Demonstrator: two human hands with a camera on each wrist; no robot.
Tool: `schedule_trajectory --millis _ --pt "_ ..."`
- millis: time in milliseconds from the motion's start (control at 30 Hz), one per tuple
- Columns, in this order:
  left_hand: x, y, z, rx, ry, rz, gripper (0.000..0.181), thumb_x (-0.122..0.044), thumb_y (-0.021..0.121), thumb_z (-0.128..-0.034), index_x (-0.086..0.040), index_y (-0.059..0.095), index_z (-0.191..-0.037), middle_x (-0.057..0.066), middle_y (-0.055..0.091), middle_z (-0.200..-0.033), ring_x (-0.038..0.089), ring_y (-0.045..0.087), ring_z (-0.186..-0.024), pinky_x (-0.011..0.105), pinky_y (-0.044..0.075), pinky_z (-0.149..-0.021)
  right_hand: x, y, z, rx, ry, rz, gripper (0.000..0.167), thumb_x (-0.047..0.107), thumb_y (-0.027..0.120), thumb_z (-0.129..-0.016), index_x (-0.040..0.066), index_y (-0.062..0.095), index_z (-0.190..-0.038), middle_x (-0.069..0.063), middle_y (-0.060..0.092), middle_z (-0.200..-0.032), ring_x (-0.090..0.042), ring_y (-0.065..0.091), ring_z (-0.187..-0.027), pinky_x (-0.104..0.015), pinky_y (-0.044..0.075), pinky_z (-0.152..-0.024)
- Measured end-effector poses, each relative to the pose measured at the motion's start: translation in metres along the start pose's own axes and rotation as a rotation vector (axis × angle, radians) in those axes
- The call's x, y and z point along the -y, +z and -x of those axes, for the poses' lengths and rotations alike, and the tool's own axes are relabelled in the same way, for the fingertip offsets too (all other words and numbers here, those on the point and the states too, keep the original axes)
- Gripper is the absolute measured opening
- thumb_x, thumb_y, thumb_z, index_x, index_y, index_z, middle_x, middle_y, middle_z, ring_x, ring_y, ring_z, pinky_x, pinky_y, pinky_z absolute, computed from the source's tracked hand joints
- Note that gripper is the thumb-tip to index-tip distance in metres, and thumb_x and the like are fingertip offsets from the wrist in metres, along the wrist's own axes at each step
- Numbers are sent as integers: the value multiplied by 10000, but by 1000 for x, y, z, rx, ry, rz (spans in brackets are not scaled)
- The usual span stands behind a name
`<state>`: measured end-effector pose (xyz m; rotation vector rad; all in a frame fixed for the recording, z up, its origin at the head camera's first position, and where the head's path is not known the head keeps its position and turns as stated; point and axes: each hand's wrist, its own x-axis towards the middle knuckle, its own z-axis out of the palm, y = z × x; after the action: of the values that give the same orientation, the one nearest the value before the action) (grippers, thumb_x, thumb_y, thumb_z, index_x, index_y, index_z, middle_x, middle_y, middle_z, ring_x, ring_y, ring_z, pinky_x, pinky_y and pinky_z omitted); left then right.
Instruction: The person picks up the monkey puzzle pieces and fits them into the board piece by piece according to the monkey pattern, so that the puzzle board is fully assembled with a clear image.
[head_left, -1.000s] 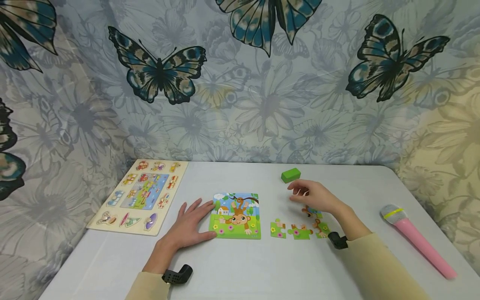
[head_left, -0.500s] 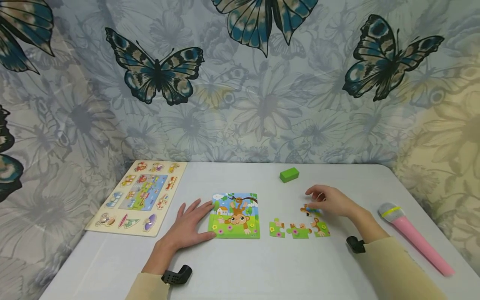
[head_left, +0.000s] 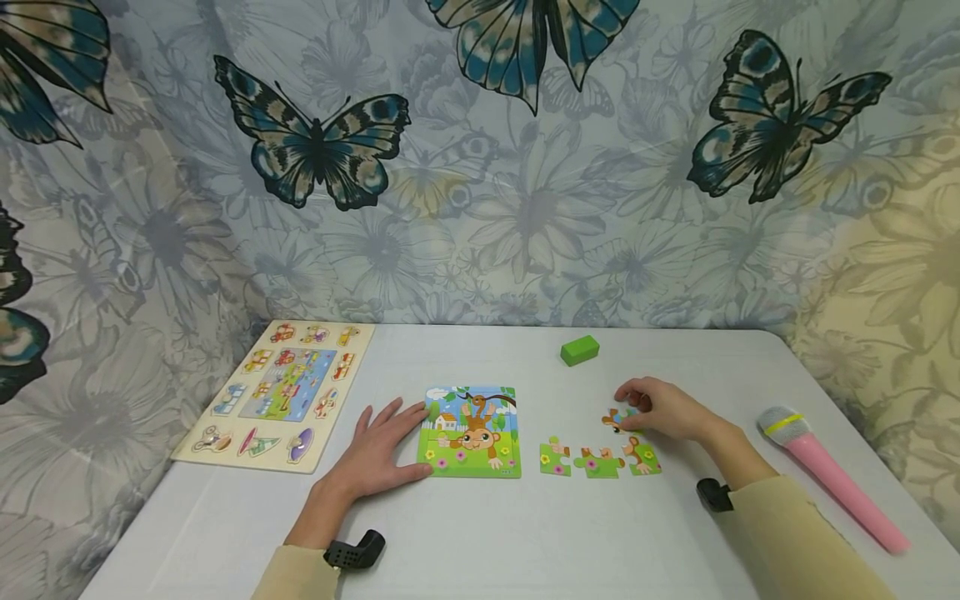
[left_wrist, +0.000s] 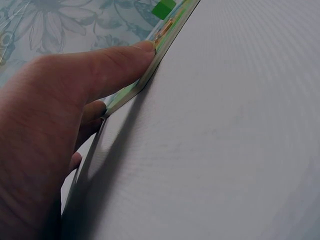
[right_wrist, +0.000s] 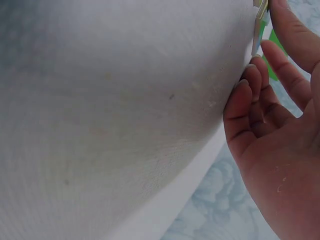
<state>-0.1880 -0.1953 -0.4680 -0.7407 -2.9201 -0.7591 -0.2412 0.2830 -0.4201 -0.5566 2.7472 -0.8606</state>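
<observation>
Head view: the left hand (head_left: 371, 460) rests, fingers spread, on the edge of a square green-and-blue monkey picture (head_left: 472, 442), its corner print (head_left: 491, 473) too small to read. Rightward, behind three flat green jigsaw pieces (head_left: 602, 467), the right hand (head_left: 666, 408) pinches a brown-and-blue piece (head_left: 611, 419); the white surface (head_left: 495, 542) meets a pale floral wall (head_left: 540, 217) with teal butterflies (head_left: 318, 154).

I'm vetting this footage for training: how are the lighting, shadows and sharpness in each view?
Head view: bright, fairly even light, the monkey picture legible, a soft shadow beside the right sleeve; left wrist view: dimmer, a dark shadow beside the left hand, faint rippled lines across the tabletop; right wrist view: dim, darkest at upper left, the wall pattern soft beyond the right hand.
</observation>
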Motion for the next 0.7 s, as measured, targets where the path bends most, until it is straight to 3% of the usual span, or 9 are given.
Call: schedule_trajectory --millis 367,700 --pt "-1 0 0 10 -6 -3 847 -609 690 -822 -143 504 -1505 14 429 -1569 342 229 -1498 676 47 -1143 3 1 2 14 -28 -3 396 215 855 -822 43 667 -1126 -41 564 -991 -212 494 -882 -385 454 -769" --pt "-1 0 0 12 -7 1 845 -609 685 -826 -144 501 -1507 15 425 -1572 340 223 -1500 676 41 -1143 6 4 1 32 -38 -6 276 149 843 -826 78 672 -1030 -16 584 -965 -210 498 -876 -373 457 -779"
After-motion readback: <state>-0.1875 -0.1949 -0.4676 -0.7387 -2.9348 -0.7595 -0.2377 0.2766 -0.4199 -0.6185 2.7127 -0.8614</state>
